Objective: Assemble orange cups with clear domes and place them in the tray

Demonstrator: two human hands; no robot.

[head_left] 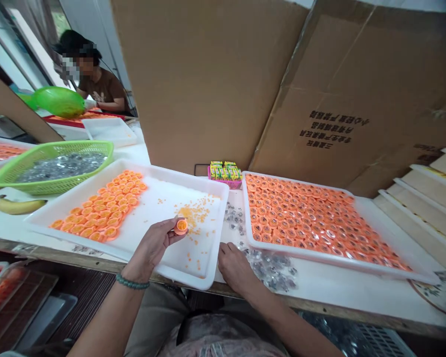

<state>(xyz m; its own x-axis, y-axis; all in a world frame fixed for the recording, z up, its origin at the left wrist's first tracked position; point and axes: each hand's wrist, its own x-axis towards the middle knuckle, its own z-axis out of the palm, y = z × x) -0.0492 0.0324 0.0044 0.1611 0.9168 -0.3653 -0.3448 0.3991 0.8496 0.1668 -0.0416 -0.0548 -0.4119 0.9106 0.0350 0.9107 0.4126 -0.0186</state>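
Note:
Between the thumb and fingers of my left hand (153, 246) is a small round orange plastic cup (181, 227), its yellow-orange inside facing up. It is above the left white tray (163, 193), where small orange-yellow bits (195, 212) are scattered. Similar orange cups (109, 210) stand packed on that tray's left side. My right hand (235, 267) is closed at the tray's right edge, fingers curled down; whatever they grip, if anything, is hidden. Just right of it lie small transparent plastic pieces (273, 270) on the white table (319, 277).
A second white tray (301, 252) holds rows of orange cups with dark centres. Behind stand a pink basket of yellow-green packets (225, 172) and tall cardboard (215, 84). At left are a green basket (52, 186), a banana (18, 206) and another person (109, 91) working.

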